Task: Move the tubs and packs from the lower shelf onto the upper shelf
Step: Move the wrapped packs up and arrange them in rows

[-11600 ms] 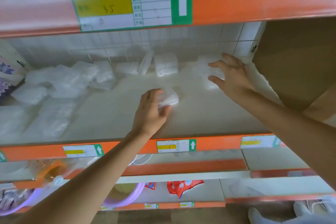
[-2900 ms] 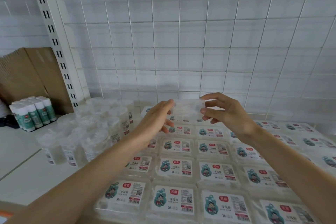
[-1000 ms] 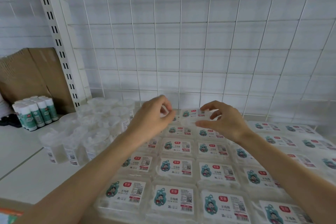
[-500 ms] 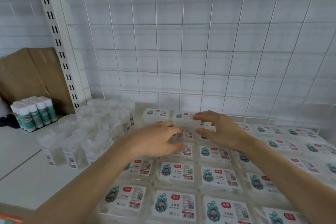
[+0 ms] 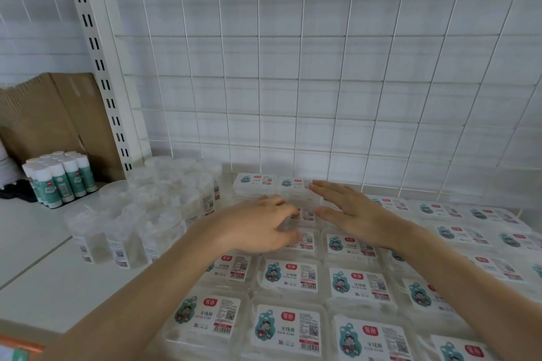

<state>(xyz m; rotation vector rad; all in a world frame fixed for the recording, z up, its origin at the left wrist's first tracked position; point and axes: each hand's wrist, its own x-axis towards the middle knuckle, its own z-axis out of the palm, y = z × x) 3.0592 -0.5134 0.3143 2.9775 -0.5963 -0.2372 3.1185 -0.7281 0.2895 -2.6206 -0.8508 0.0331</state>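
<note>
**Below the mesh: two loose hands over the packs**

Behind everything stands a white wire mesh (image 5: 322, 67), which fills most of the view. At its foot runs a white shelf (image 5: 35, 243), bare under the mesh's left end. Packs (image 5: 290, 275), flat and clear with printed labels facing up, lie in tight rows under the mesh's middle and right part, from its foot to the near edge. Cardboard (image 5: 50, 114) leans well left of the mesh, beyond a slotted post (image 5: 96, 67) that stands at the mesh's left side. Tubs (image 5: 152, 214), round, clear and upright, are bunched under the mesh's left end, just beside the packs. Bottles (image 5: 58, 179), white with green labels, stand in a small group further left of the mesh, before the cardboard.

Both bare forearms reach toward the mesh over the packs. The left hand (image 5: 255, 228) hovers palm down, its fingers loosely bent and blurred, with no visible grip on anything. The right hand (image 5: 349, 211), just beside it, is spread flat with straight fingers and holds nothing. Between their fingertips, close to the foot of the mesh, a top pack (image 5: 296, 189) sits raised on the back rows. A second pack (image 5: 255, 180) lies just beside it on its left. Whether the right fingertips touch the top pack cannot be told.
</note>
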